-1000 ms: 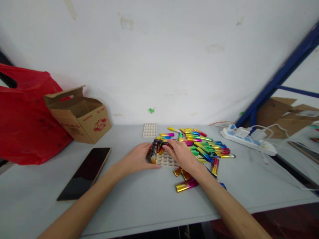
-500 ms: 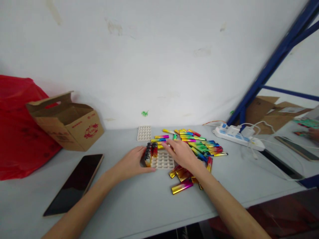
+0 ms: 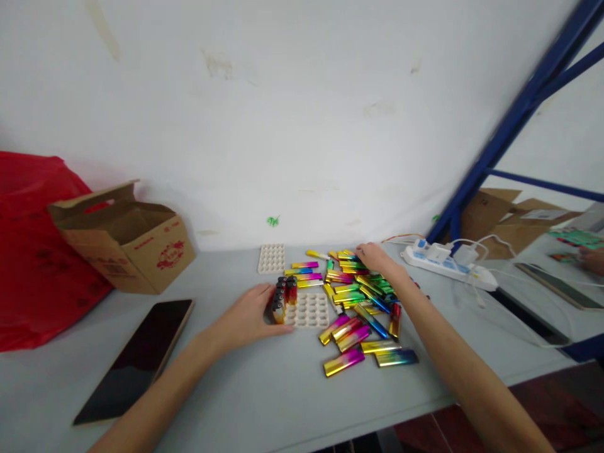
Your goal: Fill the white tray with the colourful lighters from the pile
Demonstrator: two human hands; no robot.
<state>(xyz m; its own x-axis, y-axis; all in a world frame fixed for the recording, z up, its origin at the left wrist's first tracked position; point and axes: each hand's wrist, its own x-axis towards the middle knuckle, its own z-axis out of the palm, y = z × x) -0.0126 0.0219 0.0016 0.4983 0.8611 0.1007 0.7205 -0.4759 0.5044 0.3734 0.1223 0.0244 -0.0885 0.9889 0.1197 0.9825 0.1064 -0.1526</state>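
Note:
My left hand [image 3: 250, 314] curves around the left side of a white tray with rows of holes [image 3: 312, 311], its thumb along the near edge. Several lighters with black tops [image 3: 279, 296] stand upright in the tray's left part, against that hand. My right hand [image 3: 375, 258] is at the far side of a heap of loose lighters [image 3: 353, 286] with shiny two-tone bodies. Its fingers are drawn together and point down into the heap; whatever is between them is hidden. Nearer lighters [image 3: 344, 363] lie flat to the right of the tray.
A second white tray [image 3: 272, 258] lies near the wall. At left are a dark tablet [image 3: 136, 358], an open cardboard box [image 3: 146, 245] and a red bag [image 3: 38, 251]. A power strip with cables [image 3: 448, 267] lies right, by a blue metal frame [image 3: 500, 132]. Another person's hand [image 3: 592, 259] shows far right.
My right hand has moved from above the tray to the right and away, onto the far side of the heap, uncovering the tray's holes. My left hand stays at the tray.

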